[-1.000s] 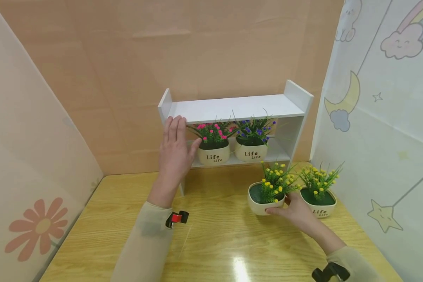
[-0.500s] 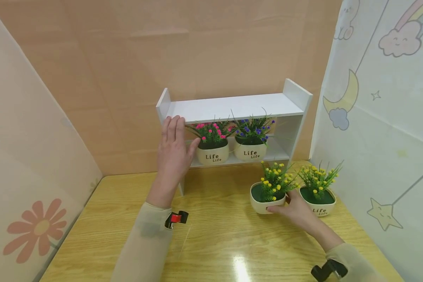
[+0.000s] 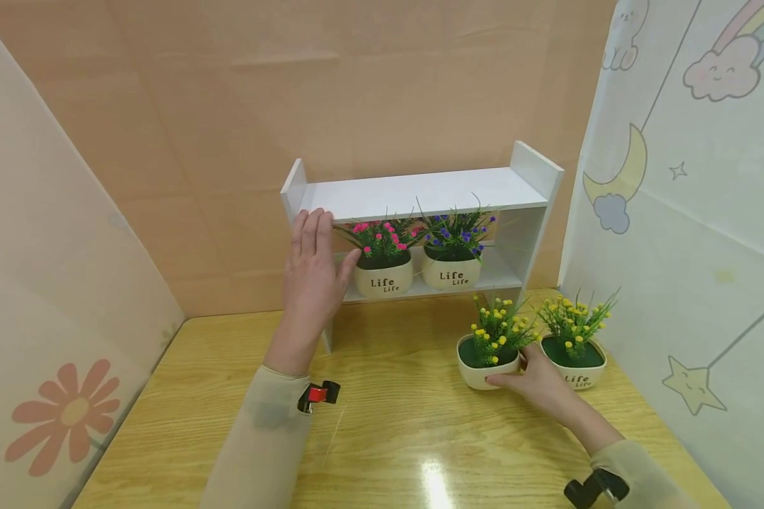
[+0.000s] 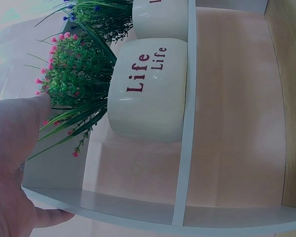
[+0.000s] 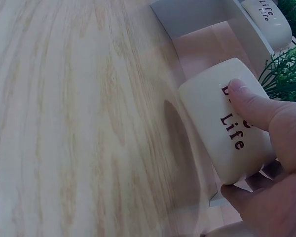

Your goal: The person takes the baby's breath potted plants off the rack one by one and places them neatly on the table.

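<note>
In the head view my right hand grips a cream plant pot with yellow flowers by its right side. The right wrist view shows the thumb across the "Life" lettering of this pot, the other fingers under its near end. A shadow falls on the table beside it. My left hand rests with straight fingers on the front left edge of a white shelf unit. Near its thumb stands a pot of pink flowers on the middle board, and a pot of purple flowers stands beside that one.
A second yellow-flowered pot stands on the wooden table just right of my right hand. A patterned panel bounds the right side, a pale one the left. Behind the shelf hangs a tan backdrop.
The held pot has shifted slightly to the right, together with my right hand. My left hand has stayed on the shelf edge.
</note>
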The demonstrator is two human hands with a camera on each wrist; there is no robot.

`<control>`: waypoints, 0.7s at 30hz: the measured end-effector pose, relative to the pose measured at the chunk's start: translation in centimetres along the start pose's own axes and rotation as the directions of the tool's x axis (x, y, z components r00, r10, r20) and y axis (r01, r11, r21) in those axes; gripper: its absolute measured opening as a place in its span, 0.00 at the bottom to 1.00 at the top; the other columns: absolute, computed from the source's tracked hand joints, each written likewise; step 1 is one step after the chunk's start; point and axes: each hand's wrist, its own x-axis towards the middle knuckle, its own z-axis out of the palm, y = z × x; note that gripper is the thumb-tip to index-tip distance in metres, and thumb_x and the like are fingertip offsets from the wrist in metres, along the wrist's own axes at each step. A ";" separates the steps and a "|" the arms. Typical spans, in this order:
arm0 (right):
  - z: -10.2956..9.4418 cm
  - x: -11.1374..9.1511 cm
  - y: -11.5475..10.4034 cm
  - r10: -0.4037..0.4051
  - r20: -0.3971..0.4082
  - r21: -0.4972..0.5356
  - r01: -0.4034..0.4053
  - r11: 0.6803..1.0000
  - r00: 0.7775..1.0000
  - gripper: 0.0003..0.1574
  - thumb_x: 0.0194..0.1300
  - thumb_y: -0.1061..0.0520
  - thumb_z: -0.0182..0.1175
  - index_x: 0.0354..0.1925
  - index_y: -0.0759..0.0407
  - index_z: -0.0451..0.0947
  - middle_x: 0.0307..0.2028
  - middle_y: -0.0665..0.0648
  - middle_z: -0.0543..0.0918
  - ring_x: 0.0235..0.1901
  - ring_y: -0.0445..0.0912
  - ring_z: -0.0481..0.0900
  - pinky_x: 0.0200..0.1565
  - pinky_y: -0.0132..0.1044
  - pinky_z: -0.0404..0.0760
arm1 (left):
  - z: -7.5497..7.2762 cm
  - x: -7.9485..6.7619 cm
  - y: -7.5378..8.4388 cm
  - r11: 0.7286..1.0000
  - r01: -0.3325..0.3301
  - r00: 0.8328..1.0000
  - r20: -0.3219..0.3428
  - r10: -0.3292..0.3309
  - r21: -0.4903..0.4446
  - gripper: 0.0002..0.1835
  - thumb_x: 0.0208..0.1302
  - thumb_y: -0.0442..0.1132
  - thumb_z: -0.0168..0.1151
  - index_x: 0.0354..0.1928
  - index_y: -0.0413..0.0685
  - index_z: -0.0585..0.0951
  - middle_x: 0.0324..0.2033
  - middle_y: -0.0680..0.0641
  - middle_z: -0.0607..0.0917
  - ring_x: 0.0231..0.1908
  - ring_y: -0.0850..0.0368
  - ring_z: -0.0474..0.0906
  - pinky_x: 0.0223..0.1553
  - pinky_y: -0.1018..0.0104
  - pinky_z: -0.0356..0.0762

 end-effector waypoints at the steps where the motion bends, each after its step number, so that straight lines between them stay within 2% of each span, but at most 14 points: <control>1: 0.0 0.0 0.1 -0.013 -0.005 -0.007 0.013 1.000 1.000 0.65 0.65 0.39 0.82 0.79 0.74 0.60 0.73 0.82 0.67 0.72 0.78 0.68 0.68 0.71 0.74 | 0.0 0.0 0.0 1.000 0.001 1.000 0.001 -0.001 0.002 0.42 0.84 0.55 0.61 0.84 0.41 0.55 0.83 0.42 0.57 0.86 0.43 0.42 0.75 0.36 0.69; 6: 0.1 0.2 1.1 -0.043 -0.019 0.004 0.043 0.999 0.999 0.66 0.65 0.41 0.82 0.81 0.72 0.58 0.75 0.81 0.66 0.74 0.76 0.67 0.71 0.72 0.71 | 0.0 0.0 0.0 1.000 0.001 1.000 0.003 -0.001 0.003 0.42 0.84 0.55 0.61 0.84 0.41 0.55 0.83 0.41 0.57 0.86 0.43 0.42 0.77 0.38 0.66; 9: 0.0 0.4 1.5 -0.029 -0.016 0.001 0.029 1.000 0.999 0.70 0.66 0.40 0.82 0.83 0.72 0.52 0.78 0.82 0.62 0.77 0.77 0.63 0.72 0.73 0.67 | 0.0 0.0 0.0 1.000 0.005 1.000 0.000 -0.005 -0.014 0.41 0.84 0.55 0.61 0.84 0.41 0.55 0.83 0.42 0.57 0.86 0.43 0.42 0.74 0.35 0.69; 11: 0.0 0.4 1.7 -0.020 -0.014 -0.011 0.020 1.000 1.000 0.71 0.66 0.39 0.81 0.83 0.72 0.51 0.77 0.82 0.63 0.76 0.77 0.63 0.72 0.73 0.68 | 0.0 0.0 0.0 1.000 0.003 1.000 -0.006 -0.004 -0.023 0.41 0.84 0.54 0.62 0.84 0.41 0.56 0.83 0.42 0.57 0.86 0.43 0.42 0.73 0.34 0.70; 17: 0.1 0.5 2.4 -0.031 -0.027 -0.042 0.030 0.999 0.999 0.68 0.66 0.38 0.81 0.82 0.72 0.56 0.74 0.80 0.70 0.72 0.74 0.72 0.70 0.70 0.73 | 0.2 0.0 -0.1 0.999 -0.014 1.000 -0.019 0.014 -0.029 0.41 0.84 0.53 0.62 0.83 0.40 0.56 0.82 0.41 0.57 0.86 0.42 0.42 0.76 0.36 0.67; 21: 0.1 0.5 2.6 -0.047 -0.031 -0.047 0.046 0.998 0.998 0.66 0.66 0.39 0.81 0.82 0.71 0.58 0.73 0.79 0.72 0.72 0.73 0.73 0.70 0.70 0.73 | 0.2 0.0 -0.2 0.999 -0.017 1.000 -0.021 0.016 -0.034 0.41 0.84 0.53 0.62 0.83 0.40 0.56 0.82 0.41 0.57 0.86 0.42 0.42 0.77 0.36 0.66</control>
